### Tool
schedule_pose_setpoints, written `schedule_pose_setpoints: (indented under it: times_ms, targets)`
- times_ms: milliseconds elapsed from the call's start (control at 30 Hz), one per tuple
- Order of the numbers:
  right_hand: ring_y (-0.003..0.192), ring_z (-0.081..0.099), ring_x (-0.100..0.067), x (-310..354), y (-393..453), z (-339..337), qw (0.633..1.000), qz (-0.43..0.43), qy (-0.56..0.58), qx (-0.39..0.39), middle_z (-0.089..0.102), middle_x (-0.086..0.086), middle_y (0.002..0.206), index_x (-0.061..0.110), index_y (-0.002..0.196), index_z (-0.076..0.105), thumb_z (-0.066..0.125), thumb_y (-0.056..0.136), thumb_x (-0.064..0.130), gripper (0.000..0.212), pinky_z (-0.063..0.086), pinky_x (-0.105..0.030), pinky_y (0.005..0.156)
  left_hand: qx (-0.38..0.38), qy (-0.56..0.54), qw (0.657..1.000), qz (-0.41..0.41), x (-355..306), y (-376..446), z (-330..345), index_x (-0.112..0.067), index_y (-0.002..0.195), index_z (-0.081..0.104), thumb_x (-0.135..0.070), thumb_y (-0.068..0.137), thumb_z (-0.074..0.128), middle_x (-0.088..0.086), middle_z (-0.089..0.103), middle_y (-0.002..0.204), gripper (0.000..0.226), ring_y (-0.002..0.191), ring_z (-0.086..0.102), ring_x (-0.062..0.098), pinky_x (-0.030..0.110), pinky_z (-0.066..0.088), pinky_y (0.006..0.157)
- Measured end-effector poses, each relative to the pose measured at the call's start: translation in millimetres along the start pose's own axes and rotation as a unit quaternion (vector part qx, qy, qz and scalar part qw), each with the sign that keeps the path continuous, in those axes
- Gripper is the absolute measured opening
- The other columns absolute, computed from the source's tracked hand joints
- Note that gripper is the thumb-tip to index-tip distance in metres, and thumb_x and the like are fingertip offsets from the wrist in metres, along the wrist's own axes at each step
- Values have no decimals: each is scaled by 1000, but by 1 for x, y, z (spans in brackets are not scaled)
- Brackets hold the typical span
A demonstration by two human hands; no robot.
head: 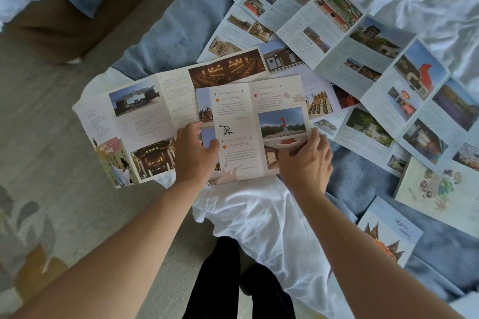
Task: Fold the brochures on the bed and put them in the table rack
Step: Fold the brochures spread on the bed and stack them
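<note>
A partly folded brochure (pixel 248 122) with text panels and a photo of a red monument lies at the near edge of the bed. My left hand (pixel 195 154) grips its left edge, thumb on top. My right hand (pixel 305 160) pinches its lower right corner. Under it a wide unfolded brochure (pixel 140 116) spreads to the left and hangs over the bed's edge. More open brochures (pixel 350 41) fan out to the upper right. A folded brochure (pixel 388 233) lies at the lower right. The table rack is out of view.
The white crumpled sheet (pixel 259 215) and a blue blanket (pixel 176 31) cover the bed. Grey carpet (pixel 46 124) lies on the left, with a brown seat (pixel 59 31) at the upper left. My dark trouser legs (pixel 223 280) stand against the bed's edge.
</note>
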State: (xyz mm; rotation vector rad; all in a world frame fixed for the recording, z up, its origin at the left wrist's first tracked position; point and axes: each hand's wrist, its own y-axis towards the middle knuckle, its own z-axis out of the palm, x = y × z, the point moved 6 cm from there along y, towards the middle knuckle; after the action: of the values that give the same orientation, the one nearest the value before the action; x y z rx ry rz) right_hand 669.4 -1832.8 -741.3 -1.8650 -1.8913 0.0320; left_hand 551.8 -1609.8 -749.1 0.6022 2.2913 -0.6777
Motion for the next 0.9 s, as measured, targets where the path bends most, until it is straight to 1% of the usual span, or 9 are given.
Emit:
schedule_pose_setpoints:
  times_ms: [167, 233, 300, 400, 567, 633, 700, 800, 900]
  targets:
    - [120, 52, -31, -2, 6, -17, 999, 6, 38, -32, 55, -12, 131, 14, 144, 37, 57, 90, 26, 59, 42, -52, 100, 2, -4, 1000, -14, 0, 2, 0, -12, 125, 56, -18, 90, 67, 7, 55, 124, 37, 109, 58, 22, 41, 52, 92]
    - [104, 60, -28, 10, 2, -24, 997, -30, 61, -48, 60, -7, 117, 15, 135, 46, 60, 86, 20, 51, 50, -48, 86, -3, -14, 999, -29, -1, 2, -1, -13, 125, 55, -21, 93, 62, 7, 56, 125, 33, 108, 59, 23, 41, 53, 91]
    - [88, 62, -24, 29, -4, -30, 991, -84, 85, -65, 64, -4, 108, 15, 130, 52, 58, 85, 12, 46, 49, -37, 67, -9, -26, 999, -41, -1, 2, -3, -14, 124, 55, -26, 97, 57, 6, 58, 125, 29, 106, 59, 20, 36, 53, 86]
    - [80, 63, -19, 62, -17, -32, 978, -164, 105, -71, 66, -4, 104, 14, 126, 56, 50, 84, 1, 44, 48, -29, 60, -14, -36, 998, -42, -2, 3, -6, -13, 126, 56, -33, 102, 47, 4, 61, 127, 32, 102, 53, 10, 25, 43, 80]
    - [82, 62, -21, 99, -52, -11, 964, -238, 114, -32, 65, -3, 98, 15, 118, 63, 55, 81, 1, 40, 53, -33, 60, -16, -83, 995, -56, 2, 6, -11, -13, 115, 60, -33, 103, 36, 5, 64, 114, 34, 106, 59, 22, 37, 47, 91]
    - [83, 63, -25, 104, -61, 6, 963, -254, 86, 14, 63, -4, 101, 17, 116, 63, 57, 84, 6, 34, 55, -36, 60, -19, -122, 990, -67, 3, 7, -13, -15, 100, 59, -33, 100, 36, 4, 63, 99, 29, 94, 61, 21, 42, 52, 84]
    - [90, 62, -25, 104, -65, 24, 962, -264, 40, 62, 62, -4, 108, 19, 119, 62, 59, 90, 26, 30, 56, -39, 69, -20, -115, 991, -64, 2, 8, -17, -22, 89, 55, -34, 100, 37, -2, 61, 87, 25, 82, 59, 14, 38, 50, 67]
    - [106, 58, -24, 94, -56, 34, 969, -239, 5, 59, 60, -3, 121, 21, 123, 63, 47, 90, 61, 55, 51, -43, 86, 8, -75, 996, -51, 1, 9, -15, -25, 104, 58, -35, 100, 45, -9, 65, 99, 16, 87, 61, 8, 26, 49, 68]
    - [127, 46, -29, 77, -35, 36, 978, -203, -34, 36, 48, -8, 143, 21, 137, 52, 49, 91, 57, 58, 45, -48, 97, 37, -68, 996, -38, -2, 9, -11, -26, 114, 56, -28, 97, 55, -11, 63, 111, 16, 91, 59, 0, 21, 49, 71]
